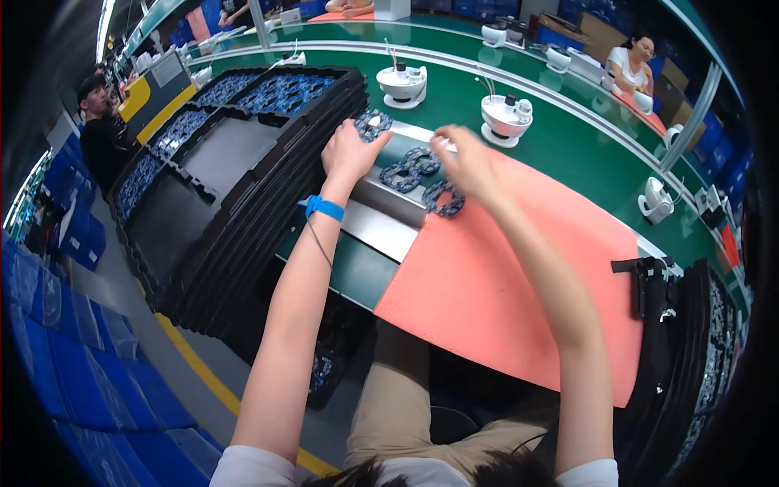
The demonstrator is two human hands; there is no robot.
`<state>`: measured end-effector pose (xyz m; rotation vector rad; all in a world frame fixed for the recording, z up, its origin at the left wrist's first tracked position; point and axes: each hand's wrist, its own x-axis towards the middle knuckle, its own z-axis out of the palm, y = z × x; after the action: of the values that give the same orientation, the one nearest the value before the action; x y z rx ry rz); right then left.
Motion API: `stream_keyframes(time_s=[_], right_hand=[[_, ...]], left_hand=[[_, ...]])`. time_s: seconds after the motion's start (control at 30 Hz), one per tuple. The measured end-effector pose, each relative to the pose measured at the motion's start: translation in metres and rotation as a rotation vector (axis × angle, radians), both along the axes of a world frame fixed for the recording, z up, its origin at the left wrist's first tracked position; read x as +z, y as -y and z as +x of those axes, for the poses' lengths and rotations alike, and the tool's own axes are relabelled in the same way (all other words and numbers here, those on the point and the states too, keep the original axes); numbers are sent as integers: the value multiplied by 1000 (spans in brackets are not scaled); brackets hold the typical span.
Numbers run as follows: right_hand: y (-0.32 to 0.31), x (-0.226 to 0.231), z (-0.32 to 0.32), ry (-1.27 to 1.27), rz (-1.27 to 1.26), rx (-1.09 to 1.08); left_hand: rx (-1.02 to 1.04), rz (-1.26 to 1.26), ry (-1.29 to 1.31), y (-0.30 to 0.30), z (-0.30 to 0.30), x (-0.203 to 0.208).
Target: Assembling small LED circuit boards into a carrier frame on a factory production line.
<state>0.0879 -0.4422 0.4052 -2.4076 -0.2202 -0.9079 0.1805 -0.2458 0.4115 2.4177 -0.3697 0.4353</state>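
Observation:
My left hand (347, 154) is closed, thumb and fingers at the edge of a dark blue ring-shaped circuit board (380, 119), beside the stack of black trays. A blue wrist strap (323, 208) with a thin cord is on that wrist. My right hand (469, 162) hovers by several similar ring boards (401, 174) lying in a group; its fingers are smeared, and whether they hold anything is not clear. One ring board (444, 198) of the group overlaps the edge of the pink mat (503, 268). A metal plate (377, 227) lies left of the mat.
Stacked black trays (243, 187), some pockets holding blue boards, stand at left. White rounded devices (402, 85) sit on the green conveyor (454, 105) beyond. More black trays (690, 349) are at right, with a black tool-like object (645, 288). Two people work farther off.

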Motion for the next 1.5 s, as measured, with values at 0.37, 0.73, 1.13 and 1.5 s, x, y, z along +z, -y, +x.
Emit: stream_keyframes(time_s=[0.37, 0.73, 1.13, 1.5], right_hand=[[-56, -29, -62, 22, -570, 127], [19, 48, -280, -337, -11, 275], [-22, -119, -459, -803, 711, -397], [7, 71, -342, -705, 361, 576]], left_hand=[[-173, -784, 537, -20, -22, 13], [-723, -597, 93, 49, -133, 58], [-936, -10, -13, 181, -194, -19], [-994, 63, -11, 171, -178, -37]])
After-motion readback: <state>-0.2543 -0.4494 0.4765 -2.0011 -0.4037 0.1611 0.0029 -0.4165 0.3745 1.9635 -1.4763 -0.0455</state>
